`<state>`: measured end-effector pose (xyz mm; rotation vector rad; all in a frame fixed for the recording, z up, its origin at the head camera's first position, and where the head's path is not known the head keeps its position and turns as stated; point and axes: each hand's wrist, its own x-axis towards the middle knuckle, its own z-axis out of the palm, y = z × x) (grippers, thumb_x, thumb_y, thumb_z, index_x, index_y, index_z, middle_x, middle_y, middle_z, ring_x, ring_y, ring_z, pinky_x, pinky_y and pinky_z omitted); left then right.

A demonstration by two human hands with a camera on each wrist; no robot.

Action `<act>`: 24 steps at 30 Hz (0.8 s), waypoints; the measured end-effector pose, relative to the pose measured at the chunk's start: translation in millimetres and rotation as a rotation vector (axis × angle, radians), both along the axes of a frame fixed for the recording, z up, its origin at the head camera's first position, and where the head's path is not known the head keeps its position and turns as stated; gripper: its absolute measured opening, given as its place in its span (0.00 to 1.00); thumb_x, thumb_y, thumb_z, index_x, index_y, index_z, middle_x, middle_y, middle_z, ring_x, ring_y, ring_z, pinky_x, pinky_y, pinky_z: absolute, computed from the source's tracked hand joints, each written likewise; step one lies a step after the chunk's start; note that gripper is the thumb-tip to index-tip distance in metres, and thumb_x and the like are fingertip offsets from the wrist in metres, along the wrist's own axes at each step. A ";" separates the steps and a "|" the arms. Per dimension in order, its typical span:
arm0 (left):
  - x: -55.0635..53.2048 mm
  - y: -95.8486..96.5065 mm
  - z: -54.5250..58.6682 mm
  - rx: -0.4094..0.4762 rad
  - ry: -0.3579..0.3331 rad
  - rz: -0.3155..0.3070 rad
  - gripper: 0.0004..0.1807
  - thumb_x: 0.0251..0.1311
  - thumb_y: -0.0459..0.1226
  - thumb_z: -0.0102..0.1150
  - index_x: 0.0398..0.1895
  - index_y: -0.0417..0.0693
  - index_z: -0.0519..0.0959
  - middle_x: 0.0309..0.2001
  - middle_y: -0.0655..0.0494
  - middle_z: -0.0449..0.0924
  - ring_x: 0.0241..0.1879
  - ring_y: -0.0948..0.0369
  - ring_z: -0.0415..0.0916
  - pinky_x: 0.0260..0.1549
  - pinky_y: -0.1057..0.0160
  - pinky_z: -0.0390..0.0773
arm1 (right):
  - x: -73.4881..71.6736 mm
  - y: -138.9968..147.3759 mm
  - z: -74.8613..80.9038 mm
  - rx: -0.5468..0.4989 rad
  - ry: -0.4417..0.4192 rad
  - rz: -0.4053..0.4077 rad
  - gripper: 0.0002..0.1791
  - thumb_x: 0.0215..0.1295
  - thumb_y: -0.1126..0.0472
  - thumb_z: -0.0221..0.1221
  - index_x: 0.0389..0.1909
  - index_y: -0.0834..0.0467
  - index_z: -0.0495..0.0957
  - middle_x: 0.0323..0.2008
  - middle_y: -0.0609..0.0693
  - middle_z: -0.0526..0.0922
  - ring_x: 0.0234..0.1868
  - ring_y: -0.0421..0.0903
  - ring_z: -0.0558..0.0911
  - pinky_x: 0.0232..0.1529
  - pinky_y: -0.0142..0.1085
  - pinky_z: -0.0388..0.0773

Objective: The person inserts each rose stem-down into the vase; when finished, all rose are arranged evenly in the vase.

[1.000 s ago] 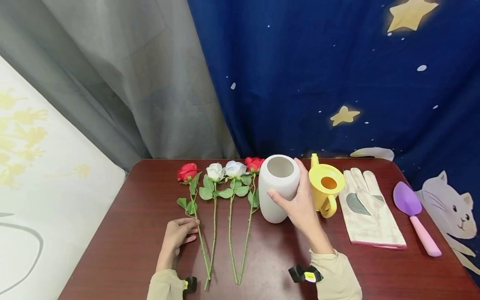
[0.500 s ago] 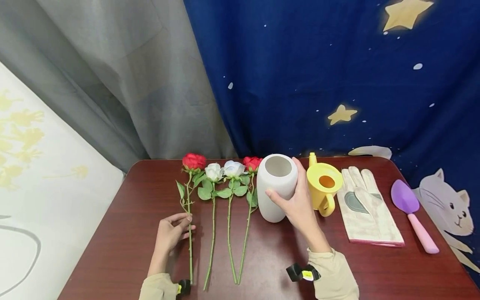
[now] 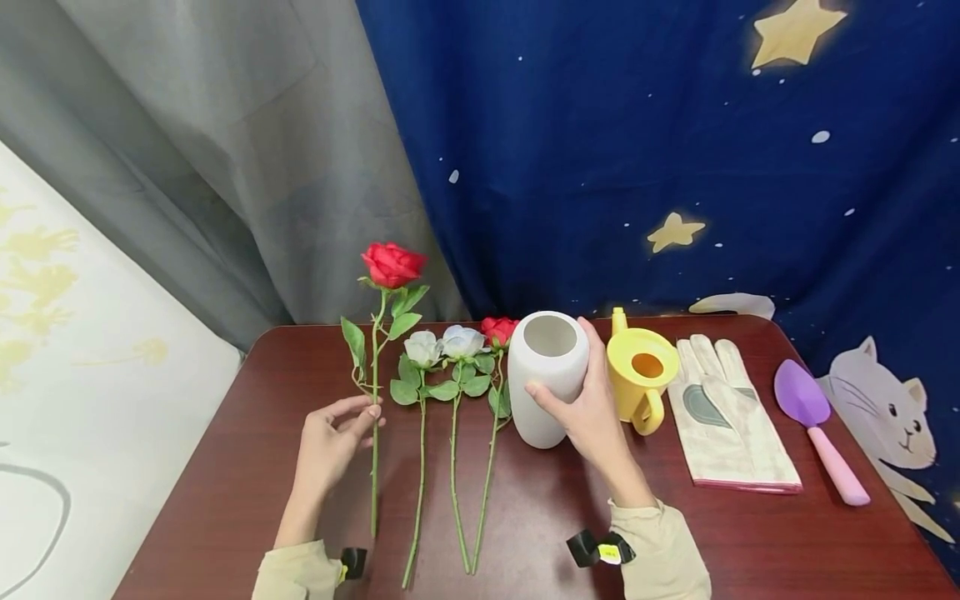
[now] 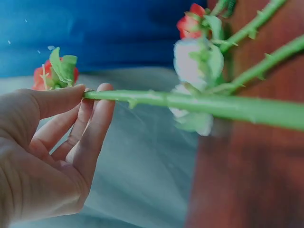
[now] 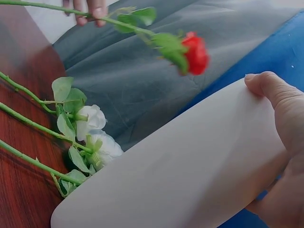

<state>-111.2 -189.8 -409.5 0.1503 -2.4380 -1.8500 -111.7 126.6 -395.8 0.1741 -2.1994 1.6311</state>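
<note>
My left hand [image 3: 333,437] pinches the stem of a red rose [image 3: 375,350] between thumb and fingers; the flower is raised above the table's back edge. In the left wrist view the green stem [image 4: 190,102] runs from the fingertips toward the camera. With my right hand [image 3: 596,417] I hold the upper right side of a white vase [image 3: 536,408], thumb in front. The vase stands upright with its mouth showing. Between the hands lie a white rose [image 3: 423,348], a pale bluish-white rose [image 3: 462,341] and a second red rose [image 3: 498,330], stems toward me.
Right of the vase stands a yellow watering can [image 3: 637,367]. Beyond it lie white gardening gloves [image 3: 742,442] and a purple trowel [image 3: 802,392] with a pink handle on the dark red table [image 3: 225,475]. Grey and blue curtains [image 3: 570,150] hang behind.
My left hand has lifted the red rose off the table, turning it upright and moving slightly left. The right hand stays on the vase, which has not visibly moved on the table.
</note>
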 end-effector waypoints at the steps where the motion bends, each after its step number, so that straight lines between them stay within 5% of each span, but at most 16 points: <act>1: -0.9 1.4 4.8 -0.003 0.014 -0.005 0.13 0.58 0.31 0.60 0.45 0.31 0.78 0.42 0.44 0.82 0.33 0.59 0.82 0.29 0.63 0.81 | 0.2 -0.7 0.9 -0.004 -0.006 0.007 0.54 0.47 0.57 0.72 0.71 0.45 0.48 0.62 0.48 0.62 0.59 0.46 0.66 0.59 0.46 0.61; 6: -8.8 7.7 24.9 -0.057 0.102 -0.071 0.12 0.57 0.31 0.62 0.43 0.32 0.80 0.37 0.42 0.81 0.31 0.63 0.82 0.30 0.63 0.81 | 7.6 -7.0 16.7 -0.032 -0.018 0.036 0.53 0.49 0.62 0.70 0.71 0.55 0.46 0.63 0.57 0.61 0.59 0.54 0.64 0.60 0.47 0.59; 10: -17.5 14.7 37.9 -0.191 0.204 -0.133 0.11 0.56 0.32 0.63 0.41 0.35 0.82 0.32 0.44 0.82 0.24 0.65 0.79 0.23 0.68 0.79 | 16.3 -9.9 31.6 -0.032 -0.010 0.030 0.51 0.49 0.66 0.68 0.70 0.62 0.46 0.62 0.61 0.60 0.59 0.57 0.64 0.60 0.48 0.59; 15: -25.0 22.9 52.1 -0.267 0.297 -0.155 0.08 0.55 0.33 0.64 0.37 0.38 0.83 0.29 0.49 0.82 0.18 0.62 0.74 0.16 0.70 0.70 | 17.8 -9.8 33.5 -0.030 -0.019 0.031 0.51 0.49 0.66 0.68 0.69 0.62 0.46 0.63 0.61 0.60 0.60 0.57 0.64 0.60 0.48 0.58; 19: -26.8 29.7 56.4 -0.099 0.258 -0.150 0.10 0.56 0.31 0.63 0.40 0.33 0.81 0.32 0.49 0.82 0.25 0.60 0.80 0.23 0.65 0.80 | 17.5 -9.1 31.2 -0.037 -0.022 0.031 0.51 0.49 0.65 0.69 0.70 0.60 0.46 0.62 0.60 0.60 0.59 0.57 0.64 0.60 0.47 0.58; 24: -24.0 40.4 53.0 0.272 0.194 -0.067 0.12 0.57 0.29 0.61 0.42 0.29 0.78 0.38 0.54 0.83 0.33 0.56 0.82 0.29 0.59 0.82 | 16.9 -8.9 31.5 -0.034 -0.017 0.036 0.52 0.49 0.65 0.69 0.70 0.61 0.46 0.63 0.60 0.60 0.60 0.56 0.64 0.60 0.47 0.58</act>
